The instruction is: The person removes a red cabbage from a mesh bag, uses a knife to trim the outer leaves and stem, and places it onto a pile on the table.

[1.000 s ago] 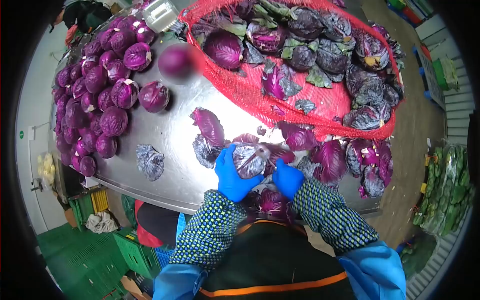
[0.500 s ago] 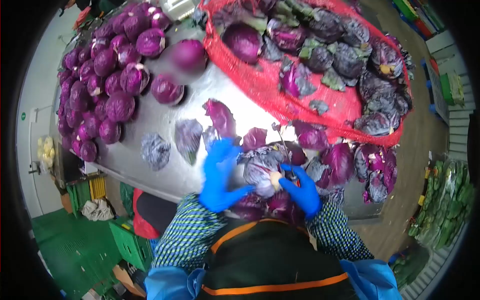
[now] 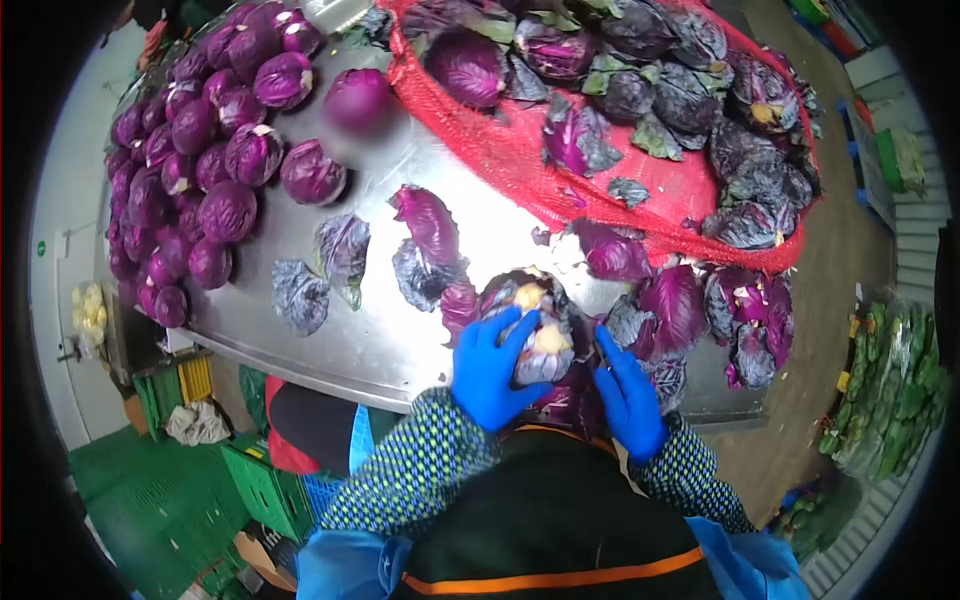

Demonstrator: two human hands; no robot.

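My left hand (image 3: 497,368), in a blue glove, rests on a red cabbage (image 3: 547,362) in front of me, its fingers curved over the top and thumb along the near side. Two pale cut patches show on that cabbage and the leaves beside it. To the right of it, my blue-gloved right hand (image 3: 630,400) is partly closed around a small knife, mostly hidden by the fingers. Loose purple leaves (image 3: 430,225) lie beyond my left hand, and more trimmed leaves (image 3: 672,310) are piled beyond my right.
A heap of trimmed red cabbages (image 3: 228,212) covers the left of the metal table (image 3: 385,165). At the back right, a red mesh sack (image 3: 470,165) lies spread under untrimmed cabbages (image 3: 690,95). Green crates (image 3: 262,490) stand on the floor at left; bagged green vegetables (image 3: 885,400) are at right.
My left hand has come down and right from above the leaves onto the cabbage. The cabbage has turned, showing its pale patches. My right hand has drawn slightly back toward me.
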